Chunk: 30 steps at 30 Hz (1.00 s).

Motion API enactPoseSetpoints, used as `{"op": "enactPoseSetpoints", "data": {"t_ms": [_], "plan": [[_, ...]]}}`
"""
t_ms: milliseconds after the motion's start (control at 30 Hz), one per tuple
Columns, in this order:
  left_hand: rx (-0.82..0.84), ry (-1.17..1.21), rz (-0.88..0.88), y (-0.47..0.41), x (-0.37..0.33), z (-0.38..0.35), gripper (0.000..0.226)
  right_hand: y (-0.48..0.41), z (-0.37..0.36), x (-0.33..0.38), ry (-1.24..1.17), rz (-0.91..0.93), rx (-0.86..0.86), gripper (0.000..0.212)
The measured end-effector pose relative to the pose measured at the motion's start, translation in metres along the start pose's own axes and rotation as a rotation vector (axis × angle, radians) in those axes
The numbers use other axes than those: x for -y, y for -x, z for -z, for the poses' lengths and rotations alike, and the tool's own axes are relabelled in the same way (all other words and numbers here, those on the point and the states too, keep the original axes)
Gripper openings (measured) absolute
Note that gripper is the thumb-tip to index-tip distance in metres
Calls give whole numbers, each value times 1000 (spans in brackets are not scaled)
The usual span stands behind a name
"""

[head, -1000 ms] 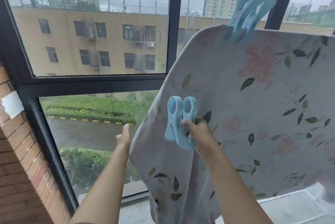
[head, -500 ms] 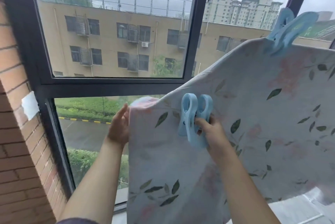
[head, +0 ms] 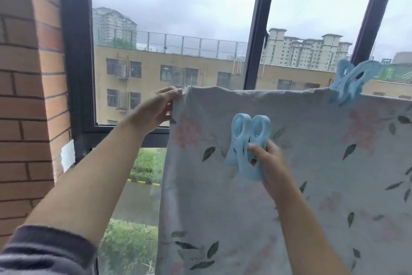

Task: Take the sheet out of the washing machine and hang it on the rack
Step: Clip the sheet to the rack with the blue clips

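Sheet [head: 334, 170], pale with pink blooms and green leaves, hangs; left hand [head: 156, 111] pinches its corner, right hand [head: 270, 162] grips clips [head: 246, 141].

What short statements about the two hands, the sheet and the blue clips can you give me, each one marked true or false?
1. The left hand pinches the top left corner of the sheet. True.
2. The right hand holds nothing. False: it grips the held clip, which is light blue and may be two clips together.
3. The fastened clip sits on the sheet's top edge, to the right. True.
4. The sheet is plain white. False: it is printed with pink flowers and dark green leaves.
5. The sheet hangs in front of a window. True.
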<state>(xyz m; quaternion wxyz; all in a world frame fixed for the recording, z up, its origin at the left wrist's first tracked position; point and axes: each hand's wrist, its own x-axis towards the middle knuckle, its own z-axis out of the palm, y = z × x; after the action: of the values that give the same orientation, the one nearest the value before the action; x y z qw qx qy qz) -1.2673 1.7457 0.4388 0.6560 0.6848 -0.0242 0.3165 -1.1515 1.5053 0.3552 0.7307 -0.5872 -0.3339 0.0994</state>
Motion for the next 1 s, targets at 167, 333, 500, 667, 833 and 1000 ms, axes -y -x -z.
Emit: {"op": "enactPoseSetpoints", "data": {"t_ms": [167,333,500,667,833,1000], "plan": [[-264,98,-248,-9,-14,11,28,-8,0,10,-10,22,-67,19],[-324,67,-302,-1,19,15,26,0,10,-5,18,-25,-62,17],[-180,161,-152,0,38,12,13,-1,17,-18,14,-57,-97,14],[-483,126,-314,-11,24,2,27,-8,24,-19,37,-44,-135,14],[-585,42,-137,-11,80,-6,13,-4,34,-30,46,-73,-127,18],[-529,-16,-72,4,120,-34,29,7,45,-48,70,-117,-145,18]]}}
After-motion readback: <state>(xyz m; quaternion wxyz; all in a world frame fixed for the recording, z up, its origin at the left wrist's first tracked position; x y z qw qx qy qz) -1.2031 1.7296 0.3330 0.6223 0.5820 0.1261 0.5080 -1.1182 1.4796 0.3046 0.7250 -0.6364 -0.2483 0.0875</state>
